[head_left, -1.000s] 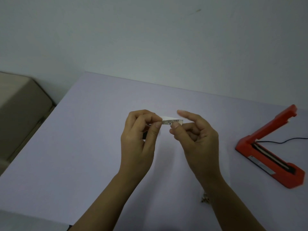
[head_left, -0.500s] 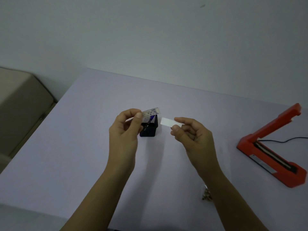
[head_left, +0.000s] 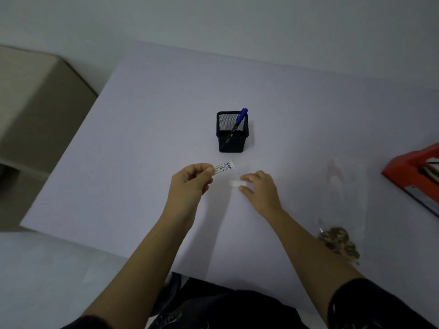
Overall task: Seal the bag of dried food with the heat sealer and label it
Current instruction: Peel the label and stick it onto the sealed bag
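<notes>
Label [head_left: 224,167] with blue handwriting is pinched at its left end between thumb and forefinger of the left hand [head_left: 190,180], its free end pointing toward two o'clock above the counter [head_left: 166,115]; the other fingers of that hand are curled in; at three o'clock from it, the right hand [head_left: 260,188] hangs low over the counter, thumb and forefinger clamped on one end of a small blank white strip [head_left: 237,184]; whether the strip touches the surface cannot be told; the hands are apart, with the strip between them; at twelve o'clock from the hands stands a black mesh pen holder [head_left: 231,136], upright, with a blue pen [head_left: 238,121] leaning in it, its top toward one o'clock; at three o'clock, cut by the picture's edge, is the red heat sealer [head_left: 413,172], only partly seen; at five o'clock from the right hand, just beside the right forearm, lies the clear bag of dried food [head_left: 339,238], flat on the counter, its brown contents gathered at the near end
</notes>
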Motion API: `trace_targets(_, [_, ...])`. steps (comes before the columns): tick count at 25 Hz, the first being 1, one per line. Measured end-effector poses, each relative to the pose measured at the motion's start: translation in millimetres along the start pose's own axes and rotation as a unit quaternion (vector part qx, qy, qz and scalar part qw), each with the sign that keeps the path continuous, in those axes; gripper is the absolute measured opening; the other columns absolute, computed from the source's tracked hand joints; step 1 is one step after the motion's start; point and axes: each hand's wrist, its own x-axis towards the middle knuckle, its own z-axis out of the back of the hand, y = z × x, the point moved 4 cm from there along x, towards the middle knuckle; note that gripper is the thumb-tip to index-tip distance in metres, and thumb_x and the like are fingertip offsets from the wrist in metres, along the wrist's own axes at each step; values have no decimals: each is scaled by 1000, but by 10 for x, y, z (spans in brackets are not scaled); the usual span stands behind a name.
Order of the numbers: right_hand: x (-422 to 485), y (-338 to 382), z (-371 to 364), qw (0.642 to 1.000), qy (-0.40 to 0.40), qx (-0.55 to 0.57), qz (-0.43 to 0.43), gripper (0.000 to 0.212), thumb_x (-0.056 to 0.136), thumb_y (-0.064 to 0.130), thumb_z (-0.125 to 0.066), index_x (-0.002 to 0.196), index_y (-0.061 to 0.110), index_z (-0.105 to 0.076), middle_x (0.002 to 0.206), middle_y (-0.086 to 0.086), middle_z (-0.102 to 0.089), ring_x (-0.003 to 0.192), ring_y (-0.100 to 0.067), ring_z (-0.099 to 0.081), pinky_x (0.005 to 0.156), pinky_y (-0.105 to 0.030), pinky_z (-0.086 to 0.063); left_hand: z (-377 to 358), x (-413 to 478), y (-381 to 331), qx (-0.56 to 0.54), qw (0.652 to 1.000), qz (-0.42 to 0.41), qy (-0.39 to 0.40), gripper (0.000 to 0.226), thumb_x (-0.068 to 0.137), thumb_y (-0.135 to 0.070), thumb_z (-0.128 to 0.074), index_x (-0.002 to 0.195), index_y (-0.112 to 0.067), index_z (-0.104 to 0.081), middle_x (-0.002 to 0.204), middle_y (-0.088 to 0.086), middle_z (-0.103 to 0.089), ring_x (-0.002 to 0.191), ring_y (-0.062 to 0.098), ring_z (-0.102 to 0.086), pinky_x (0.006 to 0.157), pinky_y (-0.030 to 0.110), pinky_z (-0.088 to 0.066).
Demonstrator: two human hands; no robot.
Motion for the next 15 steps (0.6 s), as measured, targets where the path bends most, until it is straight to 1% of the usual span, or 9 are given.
trace_targets(3, [-59,1,127,1000,4,24,9,42,80,26,-70,118,11,-60,108,-13,-53,103,-29,-50,88,-40,-45,-150,31,17,4,1000,-8,11,10,89,-9,-58,89,-11,-68,83,4,-65,71,10,-56,71,20,-48])
trace_targets(5, [-155,-70,345,998,-34,46,12,37,80,24,-70,113,10,-62,105,-12,-55,100,-28,-53,87,-39,-46,-351,38,38,23,999,-6,33,10,89,-11,-59,92,-11,-68,88,6,-67,73,10,-56,71,20,-48])
trace_targets(7, [-291,-243,624,994,-87,61,9,27,81,17,-68,107,9,-64,100,-10,-58,93,-26,-56,83,-38,-48,-602,52,73,39,998,-1,59,9,88,-12,-60,92,-12,-69,93,9,-69,75,11,-56,71,20,-49])
trace_targets(9, [-469,-610,987,987,-147,58,-29,22,81,7,-65,103,9,-65,94,-9,-62,86,-24,-58,81,-40,-50,-988,47,137,57,993,7,104,9,88,-12,-61,92,-11,-69,92,11,-69,74,12,-57,70,19,-49])
trace_targets(11, [-645,-1061,1334,977,-186,50,-94,23,81,4,-62,103,10,-64,93,-7,-65,86,-24,-59,83,-39,-49,-1428,34,232,83,985,10,154,8,88,-8,-61,90,-9,-68,83,11,-64,69,11,-56,68,18,-48])
trace_targets(13, [-764,-1483,1589,970,-186,51,-150,25,83,6,-61,107,10,-62,95,-5,-66,92,-24,-59,87,-32,-45,-1877,42,357,117,975,7,191,10,88,-5,-60,84,-10,-68,75,9,-60,66,13,-53,66,20,-46])
trace_targets(15, [-763,-1756,1709,972,-162,61,-156,31,82,8,-64,112,11,-59,98,-3,-66,95,-23,-58,86,-22,-38,-2271,91,490,144,965,6,217,12,88,-3,-59,81,-10,-66,70,6,-59,65,12,-53,66,20,-47])
